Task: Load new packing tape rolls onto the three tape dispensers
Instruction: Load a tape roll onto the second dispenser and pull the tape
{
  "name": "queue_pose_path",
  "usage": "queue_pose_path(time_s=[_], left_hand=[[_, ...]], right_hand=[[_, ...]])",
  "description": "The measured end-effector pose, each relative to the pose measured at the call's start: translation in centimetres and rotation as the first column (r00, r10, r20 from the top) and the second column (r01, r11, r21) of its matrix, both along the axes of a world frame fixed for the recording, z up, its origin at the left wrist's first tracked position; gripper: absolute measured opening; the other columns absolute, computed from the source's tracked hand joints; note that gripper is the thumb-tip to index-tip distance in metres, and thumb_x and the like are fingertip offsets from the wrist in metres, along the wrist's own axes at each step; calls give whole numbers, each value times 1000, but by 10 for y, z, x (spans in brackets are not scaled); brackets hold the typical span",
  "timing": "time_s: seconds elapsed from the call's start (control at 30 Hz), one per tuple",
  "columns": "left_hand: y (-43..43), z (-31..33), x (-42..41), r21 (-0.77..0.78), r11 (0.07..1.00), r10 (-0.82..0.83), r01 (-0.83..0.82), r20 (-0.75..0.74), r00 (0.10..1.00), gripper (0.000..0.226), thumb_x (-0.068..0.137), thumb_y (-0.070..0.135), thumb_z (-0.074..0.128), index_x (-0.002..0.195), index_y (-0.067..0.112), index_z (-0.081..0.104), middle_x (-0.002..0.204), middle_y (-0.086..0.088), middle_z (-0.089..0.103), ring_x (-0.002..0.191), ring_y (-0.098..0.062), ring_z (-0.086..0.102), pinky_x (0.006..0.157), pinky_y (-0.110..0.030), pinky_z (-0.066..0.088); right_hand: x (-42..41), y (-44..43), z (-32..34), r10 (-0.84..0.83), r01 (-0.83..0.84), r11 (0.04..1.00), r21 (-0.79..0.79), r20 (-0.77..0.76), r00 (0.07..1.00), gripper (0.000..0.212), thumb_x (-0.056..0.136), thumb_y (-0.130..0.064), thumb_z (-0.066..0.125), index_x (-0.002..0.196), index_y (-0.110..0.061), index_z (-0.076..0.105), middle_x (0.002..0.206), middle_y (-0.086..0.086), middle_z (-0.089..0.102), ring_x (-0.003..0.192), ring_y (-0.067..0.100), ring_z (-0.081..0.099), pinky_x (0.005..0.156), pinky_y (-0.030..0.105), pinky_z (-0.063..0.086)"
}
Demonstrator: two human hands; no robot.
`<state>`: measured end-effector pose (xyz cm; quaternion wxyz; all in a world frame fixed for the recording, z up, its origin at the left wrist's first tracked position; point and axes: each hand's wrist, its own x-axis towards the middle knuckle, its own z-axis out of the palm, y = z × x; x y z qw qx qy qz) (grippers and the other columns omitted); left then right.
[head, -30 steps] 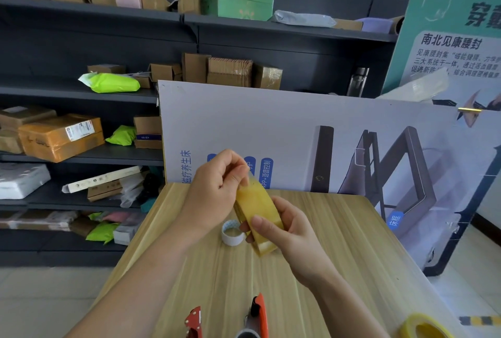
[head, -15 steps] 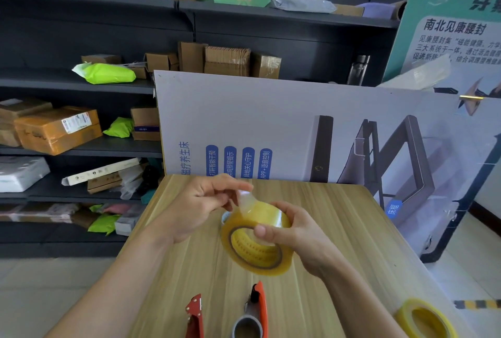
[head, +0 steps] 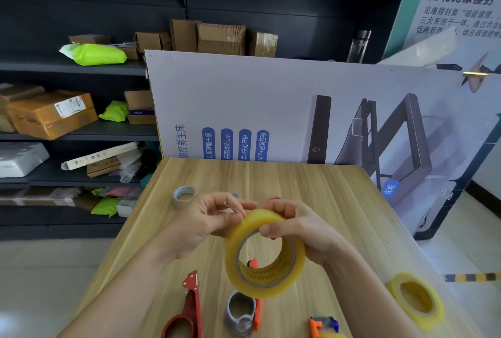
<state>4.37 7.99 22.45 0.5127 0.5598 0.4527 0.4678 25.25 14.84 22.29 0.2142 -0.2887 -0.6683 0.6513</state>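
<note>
Yellow tape roll [head: 271, 290] is what I see first from the head camera. It is held up above the wooden worktop [head: 311, 188], tilted so that its open core faces me.

My right hand [head: 301, 229] holds it from the right. The thumb lies across the front rim and the fingers curl round the back. My left hand [head: 203, 221] comes in from the left with its fingers curled, and thumb and fingertips pinch at the roll's upper edge. I cannot tell whether they have the loose end of the tape.

Three dispensers lie on the near part of the worktop, below the hands:
- The red dispenser [head: 189, 308] lies to the left, its toothed end pointing away from me.
- The middle dispenser [head: 257, 310] carries a grey core, and its orange tip shows through the hole of the held roll.
- The orange and blue dispenser [head: 322, 324] lies to the right, cut off by the bottom of the frame.

A second yellow roll [head: 417, 318] rests near the right edge of the worktop, well apart from the hands. An empty core [head: 184, 195] stands further back on the left.

A printed board [head: 271, 99] leans behind the far edge. Dark shelves [head: 81, 69] beyond it hold cardboard boxes and green bags.
</note>
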Motion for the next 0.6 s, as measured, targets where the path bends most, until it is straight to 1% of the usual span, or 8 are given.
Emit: queue_pose_path(time_s=[0.07,0.17,0.23,0.3,0.37,0.43,0.53,0.6], left_hand=[[-1,-9,9,-62,990,133,-129,72,989,8,81,16,67,73,16,71,110,-8,72,85,-33,69,75,-46,56],[-1,-28,22,-171,920,369,-352,80,926,8,83,14,67,77,13,71,84,1,75,67,-15,66,59,-29,54],[1,-45,29,-226,864,466,-449,26,884,10,89,12,64,80,11,68,71,3,70,62,-11,61,54,-24,50],[2,-62,35,-280,809,541,-518,9,841,10,90,12,63,80,11,66,73,-2,66,67,-15,59,55,-27,48],[4,-76,37,-338,752,608,-566,24,794,11,90,12,62,80,14,64,76,-3,64,71,-18,58,55,-28,46],[5,-88,38,-396,725,628,-563,47,776,8,92,13,61,84,13,63,81,-5,66,74,-19,60,57,-29,47],[4,-104,35,-479,725,592,-496,64,803,8,94,14,58,92,10,64,86,-7,67,75,-21,62,58,-31,48],[4,-113,30,-518,736,558,-436,99,824,10,95,13,55,90,9,63,82,-8,66,71,-21,62,55,-30,49]], right_hand=[[0,-1,-11,-131,131,991,0,22,991,40,70,-28,80,106,-14,71,93,2,69,88,16,64,81,28,51],[-7,-7,-34,-367,358,930,89,129,921,56,69,-45,82,116,-21,65,106,-5,70,102,13,65,89,32,55],[-15,-14,-47,-502,470,861,196,172,848,43,74,-47,78,107,-22,65,103,-5,68,99,10,63,88,32,54],[-21,-22,-57,-584,527,799,288,166,795,36,74,-54,73,87,-21,64,91,-2,68,88,11,63,79,32,54],[-24,-30,-68,-584,488,791,369,219,782,44,69,-65,68,70,-22,58,78,-2,65,77,10,61,70,29,51],[-27,-39,-75,-486,365,857,364,335,807,46,68,-70,65,61,-26,54,65,-9,61,66,6,58,67,31,48],[-30,-43,-86,-348,169,907,386,459,817,35,73,-59,67,70,-24,63,69,-14,65,73,3,60,81,32,48],[-34,-44,-90,-350,127,894,431,491,798,36,75,-47,67,80,-11,65,80,-1,70,77,12,64,77,38,53]])
